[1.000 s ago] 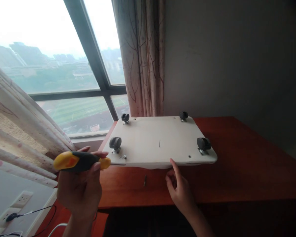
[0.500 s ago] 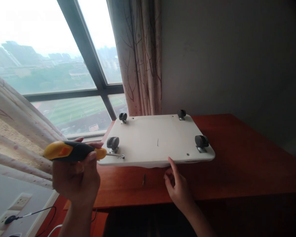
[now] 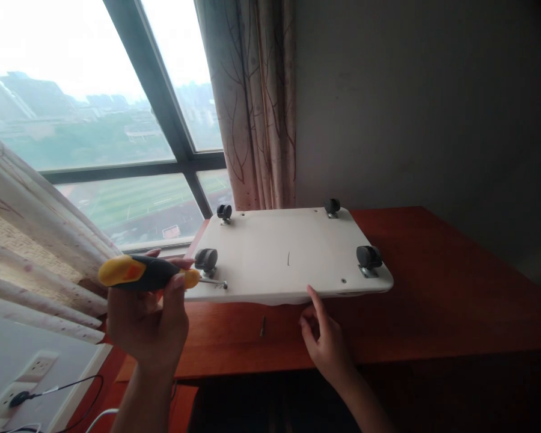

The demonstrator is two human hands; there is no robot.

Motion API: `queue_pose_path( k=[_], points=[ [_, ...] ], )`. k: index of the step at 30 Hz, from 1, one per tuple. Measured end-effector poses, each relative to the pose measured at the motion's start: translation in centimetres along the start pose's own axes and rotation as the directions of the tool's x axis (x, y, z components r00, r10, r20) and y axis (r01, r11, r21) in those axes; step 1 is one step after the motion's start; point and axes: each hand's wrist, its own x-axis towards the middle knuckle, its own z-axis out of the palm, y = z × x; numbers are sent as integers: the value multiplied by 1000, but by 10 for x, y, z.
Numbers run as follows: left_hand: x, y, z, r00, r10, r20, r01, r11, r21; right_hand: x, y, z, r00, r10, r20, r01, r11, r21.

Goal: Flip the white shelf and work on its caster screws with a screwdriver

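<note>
A white board (image 3: 288, 255) lies upside down on a red-brown wooden table (image 3: 433, 300), with small black caster wheels at its corners, such as the near-left one (image 3: 206, 260). My left hand (image 3: 146, 322) is closed round a yellow and black screwdriver (image 3: 146, 272), whose thin metal shaft reaches a screw (image 3: 225, 284) on the board's near-left corner. My right hand (image 3: 327, 340) rests on the table at the board's front edge, index finger raised against the edge, the other fingers loosely curled, holding nothing.
A loose screw (image 3: 262, 326) lies on the table in front of the board. A patterned curtain (image 3: 256, 102) and a large window (image 3: 94, 120) stand behind. A wall socket (image 3: 38, 364) with a plugged cable is at lower left. A grey wall rises at right.
My left hand has brought the screwdriver right and slightly up, so its tip now sits at the screw on the board's corner. My right hand has barely moved.
</note>
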Motion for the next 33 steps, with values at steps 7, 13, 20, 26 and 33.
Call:
queue_pose_path(
  k=[7, 13, 20, 26, 33],
  points=[
    [1, -1, 4, 996, 70, -60, -69, 998, 16, 1, 0, -1, 1000, 0, -1, 0, 1000, -19],
    [1, -1, 4, 988, 147, -51, -147, 989, 3, 2, 0, -1, 1000, -7, -1, 7, 1000, -14],
    [0, 1, 2, 984, 156, -81, -154, 988, 30, 1, -1, -2, 1000, 5, 9, -5, 1000, -12],
    [1, 4, 5, 980, 163, -111, -164, 986, -4, 2, -2, -2, 1000, 0, 2, 0, 1000, -7],
    [-2, 1, 3, 985, 157, -74, -157, 988, 10, 2, -2, -2, 1000, 1, 10, -1, 1000, -15]
  ],
)
